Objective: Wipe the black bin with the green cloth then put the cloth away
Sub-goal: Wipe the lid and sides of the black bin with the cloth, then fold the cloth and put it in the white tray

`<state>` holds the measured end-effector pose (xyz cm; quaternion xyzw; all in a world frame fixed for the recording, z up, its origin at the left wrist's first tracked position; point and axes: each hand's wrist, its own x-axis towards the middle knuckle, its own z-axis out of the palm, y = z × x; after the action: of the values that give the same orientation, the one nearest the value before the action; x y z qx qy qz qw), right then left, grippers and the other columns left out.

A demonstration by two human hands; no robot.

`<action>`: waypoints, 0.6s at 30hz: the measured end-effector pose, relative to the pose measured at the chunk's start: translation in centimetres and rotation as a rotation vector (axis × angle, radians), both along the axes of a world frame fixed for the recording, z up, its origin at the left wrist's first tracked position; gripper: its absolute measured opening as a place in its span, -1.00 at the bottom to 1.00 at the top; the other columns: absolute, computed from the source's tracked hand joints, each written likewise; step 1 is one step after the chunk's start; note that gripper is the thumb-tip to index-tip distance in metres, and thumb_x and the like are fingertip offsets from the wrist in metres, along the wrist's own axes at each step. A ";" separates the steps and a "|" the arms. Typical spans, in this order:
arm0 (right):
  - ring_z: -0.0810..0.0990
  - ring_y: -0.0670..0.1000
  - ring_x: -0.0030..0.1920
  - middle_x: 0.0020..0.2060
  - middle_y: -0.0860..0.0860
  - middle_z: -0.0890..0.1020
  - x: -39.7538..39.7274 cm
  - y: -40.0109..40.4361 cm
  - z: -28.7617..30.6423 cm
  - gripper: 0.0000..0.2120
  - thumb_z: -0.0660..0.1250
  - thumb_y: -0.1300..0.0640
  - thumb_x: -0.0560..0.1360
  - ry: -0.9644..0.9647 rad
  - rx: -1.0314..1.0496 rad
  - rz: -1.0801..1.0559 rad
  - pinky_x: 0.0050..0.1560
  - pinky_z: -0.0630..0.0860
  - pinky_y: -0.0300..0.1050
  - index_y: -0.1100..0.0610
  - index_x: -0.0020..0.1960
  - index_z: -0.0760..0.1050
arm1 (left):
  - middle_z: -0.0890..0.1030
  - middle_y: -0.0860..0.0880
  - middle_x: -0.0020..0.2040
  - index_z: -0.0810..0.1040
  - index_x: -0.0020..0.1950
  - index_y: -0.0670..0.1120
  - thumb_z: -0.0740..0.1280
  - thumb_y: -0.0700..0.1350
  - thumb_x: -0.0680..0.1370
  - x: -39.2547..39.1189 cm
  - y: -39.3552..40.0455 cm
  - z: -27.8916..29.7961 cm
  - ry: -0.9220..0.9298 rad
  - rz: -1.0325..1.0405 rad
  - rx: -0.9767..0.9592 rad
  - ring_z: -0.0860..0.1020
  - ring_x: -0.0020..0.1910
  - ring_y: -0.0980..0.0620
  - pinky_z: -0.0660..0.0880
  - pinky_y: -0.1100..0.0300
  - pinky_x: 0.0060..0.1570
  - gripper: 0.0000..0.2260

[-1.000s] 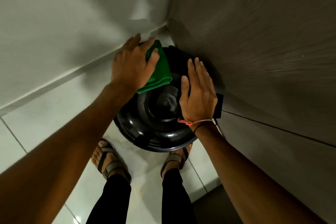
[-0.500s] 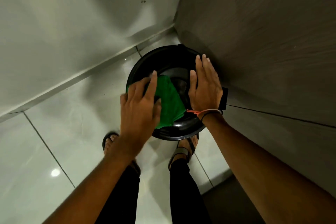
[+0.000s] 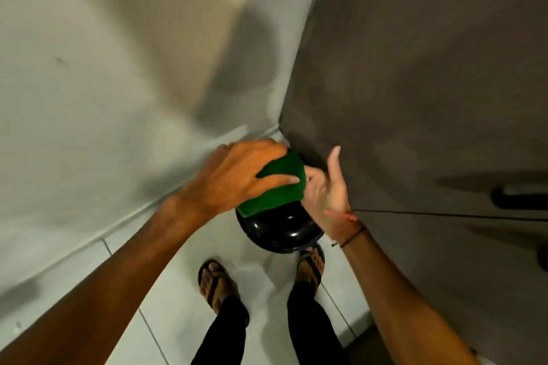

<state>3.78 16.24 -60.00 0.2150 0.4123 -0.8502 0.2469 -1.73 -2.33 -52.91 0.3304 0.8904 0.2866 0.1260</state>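
Observation:
The black bin (image 3: 278,231) stands on the floor in the corner, its glossy round lid facing up. My left hand (image 3: 237,178) grips the folded green cloth (image 3: 278,187) and presses it on the far part of the lid. My right hand (image 3: 329,190) is at the lid's right side with the palm turned left, thumb raised and fingers loosely apart, close to the cloth's edge. Whether it touches the bin is hidden by the cloth and hand. The far half of the lid is covered.
A pale wall (image 3: 103,68) rises on the left and a dark grey cabinet door (image 3: 430,83) on the right, with a handle (image 3: 519,195) at the right edge. My sandalled feet (image 3: 216,284) stand on white floor tiles (image 3: 166,305) just before the bin.
My left hand has carried the cloth from the near side of the lid to its far side. My right hand has lifted off the lid and turned on edge. The view has tilted upward.

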 end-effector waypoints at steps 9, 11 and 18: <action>0.65 0.34 0.25 0.17 0.33 0.68 2.0 -2.8 28.7 -0.50 0.64 0.07 0.39 0.399 0.277 -0.193 0.37 0.52 0.42 0.24 0.24 0.62 | 0.54 -0.04 -0.39 0.43 -0.18 0.01 0.00 0.52 0.42 -2.9 1.6 29.4 0.360 0.250 -0.056 0.55 -0.37 -0.13 0.51 0.07 -0.33 -0.40; 0.62 0.42 0.26 0.20 0.38 0.65 1.9 -1.8 34.0 -0.58 0.55 0.23 0.46 0.403 0.368 -0.280 0.34 0.49 0.52 0.32 0.27 0.56 | 0.47 0.05 -0.42 0.36 -0.27 0.04 0.09 0.53 0.43 -3.3 2.9 34.5 0.303 0.269 -0.038 0.53 -0.40 -0.04 0.46 0.13 -0.36 -0.45; 0.65 0.31 0.22 0.18 0.29 0.64 4.0 7.6 46.5 -0.77 0.36 0.19 0.63 0.410 0.777 -0.404 0.17 0.62 0.45 0.23 0.26 0.49 | 0.79 0.01 -0.04 0.70 0.07 -0.04 0.61 0.05 0.34 -5.3 9.1 44.6 -0.577 -0.020 0.331 0.76 -0.04 0.03 0.68 0.26 -0.19 -0.64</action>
<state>7.77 23.83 -13.49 0.1953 0.6895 -0.6890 -0.1079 -7.01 6.74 -8.33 0.2603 0.7562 0.5078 0.3202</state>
